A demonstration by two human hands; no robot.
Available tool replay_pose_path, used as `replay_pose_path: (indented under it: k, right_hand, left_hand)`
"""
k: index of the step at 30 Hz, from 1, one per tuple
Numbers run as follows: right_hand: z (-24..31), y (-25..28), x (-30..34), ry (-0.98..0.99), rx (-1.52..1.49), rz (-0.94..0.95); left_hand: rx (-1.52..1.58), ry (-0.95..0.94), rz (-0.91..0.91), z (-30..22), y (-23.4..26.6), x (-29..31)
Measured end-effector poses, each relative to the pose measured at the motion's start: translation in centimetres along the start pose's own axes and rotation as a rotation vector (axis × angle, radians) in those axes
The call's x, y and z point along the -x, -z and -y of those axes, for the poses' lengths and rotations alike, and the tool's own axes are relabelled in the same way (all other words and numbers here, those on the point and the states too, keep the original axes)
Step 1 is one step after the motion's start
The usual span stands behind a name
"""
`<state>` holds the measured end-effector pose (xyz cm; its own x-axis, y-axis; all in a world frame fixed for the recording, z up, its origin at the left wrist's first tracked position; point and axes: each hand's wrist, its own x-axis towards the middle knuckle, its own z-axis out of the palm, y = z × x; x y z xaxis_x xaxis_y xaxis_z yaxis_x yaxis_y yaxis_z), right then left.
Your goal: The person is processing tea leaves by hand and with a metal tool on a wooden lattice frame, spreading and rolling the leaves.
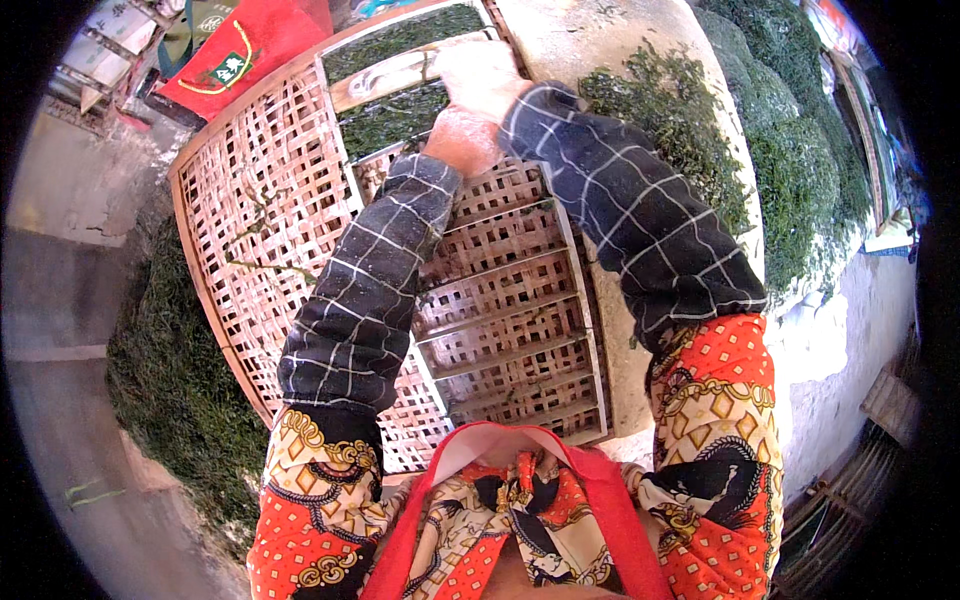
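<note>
A pale wooden board (pixel 395 75) lies across a slatted frame (pixel 437 385) with several compartments. My right hand (pixel 482 75) is closed around the board's right end, its fingers washed out by bright light. Just nearer to me, my left hand (pixel 465 138) is bent in against the right wrist; its fingers are hidden. Dark green, stringy plant matter (pixel 395 122) fills the frame's far compartments, on both sides of the board. In the near compartments the woven mesh shows through, with a few green scraps. Under the frame is a large woven bamboo tray (pixel 270 215).
A loose heap of the green matter (pixel 665 130) lies on a pale surface to the right, with bulging green piles (pixel 790 170) beyond. Another long pile (pixel 180 390) lies on the floor at left. A red bag (pixel 245 55) stands by the tray's far left edge.
</note>
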<state>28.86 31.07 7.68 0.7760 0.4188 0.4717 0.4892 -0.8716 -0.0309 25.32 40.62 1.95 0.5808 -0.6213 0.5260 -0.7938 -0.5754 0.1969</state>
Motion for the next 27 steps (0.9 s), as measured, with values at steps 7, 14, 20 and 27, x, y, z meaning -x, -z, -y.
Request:
replay_pose_path:
  k: [7,14,20,27]
  right_hand:
    - [-1.1,4.2,0.6,-0.059,-0.446,0.060]
    - [-3.1,-1.1,3.8,-0.047,-0.478,-0.136]
    - [-3.3,-2.3,4.3,-0.062,-0.253,-0.064]
    - [2.1,-4.1,4.7,0.133,-0.037,-0.194]
  left_hand:
    - [-0.061,0.198,0.304,-0.2,0.7,-0.4]
    - [-0.078,0.005,0.258,1.5,1.8,-0.7]
    - [-0.182,0.113,-0.372,-0.9,8.7,2.1]
    - [-0.450,0.631,-0.310,4.0,4.9,8.2]
